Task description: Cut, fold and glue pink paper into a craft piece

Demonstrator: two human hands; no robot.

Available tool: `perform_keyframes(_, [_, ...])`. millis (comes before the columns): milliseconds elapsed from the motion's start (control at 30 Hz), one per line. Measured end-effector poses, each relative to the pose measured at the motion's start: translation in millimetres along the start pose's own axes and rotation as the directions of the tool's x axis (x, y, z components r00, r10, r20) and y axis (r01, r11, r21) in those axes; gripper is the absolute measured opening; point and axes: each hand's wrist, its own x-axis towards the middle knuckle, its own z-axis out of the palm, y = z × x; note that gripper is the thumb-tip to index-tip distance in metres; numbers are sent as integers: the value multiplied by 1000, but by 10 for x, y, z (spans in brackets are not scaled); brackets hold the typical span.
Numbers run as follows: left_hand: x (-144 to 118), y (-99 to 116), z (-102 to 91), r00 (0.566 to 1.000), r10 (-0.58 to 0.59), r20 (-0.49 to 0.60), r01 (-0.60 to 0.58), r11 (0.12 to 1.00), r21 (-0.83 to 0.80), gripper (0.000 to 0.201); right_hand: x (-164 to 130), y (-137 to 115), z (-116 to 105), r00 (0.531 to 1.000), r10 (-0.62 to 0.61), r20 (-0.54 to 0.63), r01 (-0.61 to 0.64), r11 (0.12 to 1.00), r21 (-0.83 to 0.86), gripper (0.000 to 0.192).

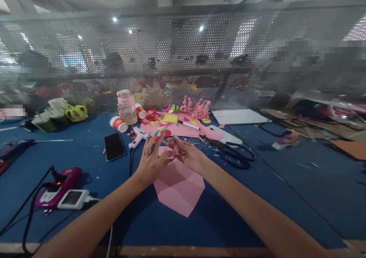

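Observation:
My right hand (190, 153) has its thumb and fingers closed on a small piece of pink paper (175, 150). My left hand (151, 158) is beside it, its fingers stretched upward and apart, with the thumb close to the piece. Whether that thumb touches the paper I cannot tell. Beneath both hands lies a large sheet of pink paper (181, 187) with angled edges. A white glue gun (138, 137) lies just left of my left hand. To the right of my right hand are scissors with dark blue handles (236, 155).
A black phone (114, 146) and a purple power strip (58, 189) with cords lie on the left. Behind my hands are paper scraps (170, 118), paper cups (119, 124), a bottle (127, 107) and pink paper figures (201, 110). A perforated metal screen (177, 40) stands behind.

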Motion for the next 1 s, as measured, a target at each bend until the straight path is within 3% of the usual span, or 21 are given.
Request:
perform_keyframes(133, [10, -14, 7, 992, -125, -26, 123, 989, -77, 32, -2, -32, -22, 994, -99, 54, 102, 994, -43, 20])
perform_keyframes(300, [31, -118, 52, 993, -115, -39, 109, 985, -135, 5, -55, -69, 15, 991, -120, 65, 127, 984, -126, 28])
perform_keyframes(500, [39, -236, -21, 991, -116, -69, 116, 993, 2, 9, -59, -62, 27, 993, -92, 71, 110, 944, -311, 28])
perform_keyframes(667, [32, -250, -60, 973, -197, -119, 205, 977, 54, 12, -54, 4, 38, 972, -48, 231, 145, 894, -423, 25])
perform_keyframes(800, [51, -228, -56, 947, -287, -145, 277, 957, -87, 8, -113, 28, 106, 941, -55, 335, 217, 855, -472, 21])
perform_keyframes(900, [76, -245, -40, 939, -341, -36, 304, 876, -374, 11, -159, 14, 148, 928, -97, 360, 277, 827, -490, 20])
perform_keyframes(1000, [91, -294, -13, 905, -335, 261, 420, 620, -663, 25, -161, -19, 124, 918, -105, 383, 300, 816, -494, 21])
